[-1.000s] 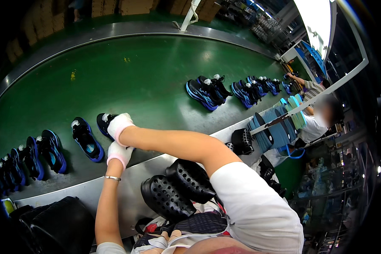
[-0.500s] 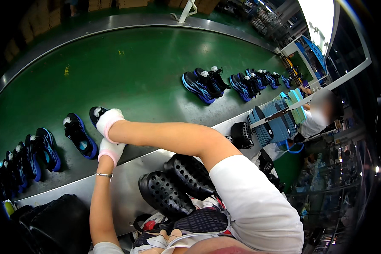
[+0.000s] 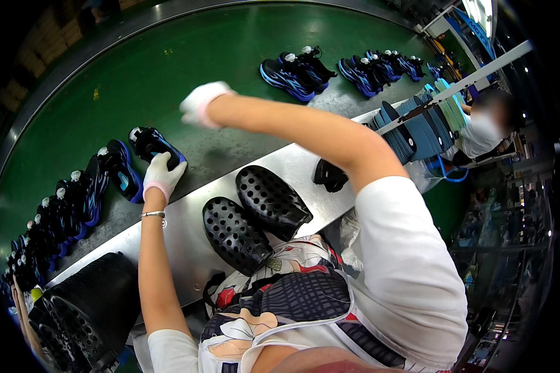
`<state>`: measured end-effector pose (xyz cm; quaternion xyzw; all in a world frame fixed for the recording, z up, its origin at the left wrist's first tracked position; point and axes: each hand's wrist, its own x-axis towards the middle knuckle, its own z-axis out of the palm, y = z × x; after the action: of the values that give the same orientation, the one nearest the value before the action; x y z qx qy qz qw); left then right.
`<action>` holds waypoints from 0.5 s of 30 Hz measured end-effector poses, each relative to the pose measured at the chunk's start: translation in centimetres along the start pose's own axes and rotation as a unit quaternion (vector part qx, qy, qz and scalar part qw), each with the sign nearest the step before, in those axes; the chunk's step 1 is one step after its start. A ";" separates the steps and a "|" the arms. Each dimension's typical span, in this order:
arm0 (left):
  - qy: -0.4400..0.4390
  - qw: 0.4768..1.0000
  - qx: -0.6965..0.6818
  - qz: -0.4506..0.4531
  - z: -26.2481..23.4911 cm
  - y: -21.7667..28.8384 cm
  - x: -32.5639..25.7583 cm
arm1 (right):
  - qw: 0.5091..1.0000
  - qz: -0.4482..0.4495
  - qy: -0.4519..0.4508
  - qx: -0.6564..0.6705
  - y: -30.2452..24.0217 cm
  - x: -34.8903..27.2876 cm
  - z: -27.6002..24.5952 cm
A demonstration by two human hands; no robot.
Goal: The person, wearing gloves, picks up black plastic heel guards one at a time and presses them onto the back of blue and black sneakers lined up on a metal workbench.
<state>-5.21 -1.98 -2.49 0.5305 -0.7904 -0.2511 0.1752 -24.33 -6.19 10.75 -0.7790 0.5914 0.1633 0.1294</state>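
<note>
The right hand [image 3: 200, 102] has lifted, empty, over bare green belt [image 3: 168, 56]; left hand [image 3: 162, 176] grips the shoe [image 3: 152, 143].

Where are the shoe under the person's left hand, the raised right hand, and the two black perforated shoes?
Black-and-blue shoe [image 3: 148, 142]: head view, on its upper.
Left hand [image 3: 162, 174]: head view, glove back.
Right hand [image 3: 199, 103]: head view, glove middle.
Perforated shoes [image 3: 233, 233]: head view, nearer one's top.
</note>
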 end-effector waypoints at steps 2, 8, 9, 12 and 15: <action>-0.017 0.999 0.005 -0.032 -0.5 0.3 0.3 | 0.997 0.079 0.018 -0.020 6.3 -0.7 0.7; -0.020 0.999 0.004 -0.046 -0.2 -0.6 0.2 | 0.936 0.337 0.104 0.006 23.0 -5.7 4.0; -0.016 0.999 -0.001 -0.032 0.0 -0.6 0.5 | 0.925 0.367 0.098 0.020 25.2 -5.9 5.0; -0.021 1.000 0.014 0.005 -0.2 0.7 0.4 | 0.914 0.385 0.108 0.061 27.5 -5.6 6.9; -0.030 0.999 0.027 0.009 0.8 1.1 1.4 | 0.919 0.378 0.103 0.051 27.6 -4.1 8.6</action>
<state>-6.98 -2.80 -2.47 0.5204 -0.8065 -0.2435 0.1394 -52.86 -6.55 4.32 -0.5029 0.8591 0.0888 0.0357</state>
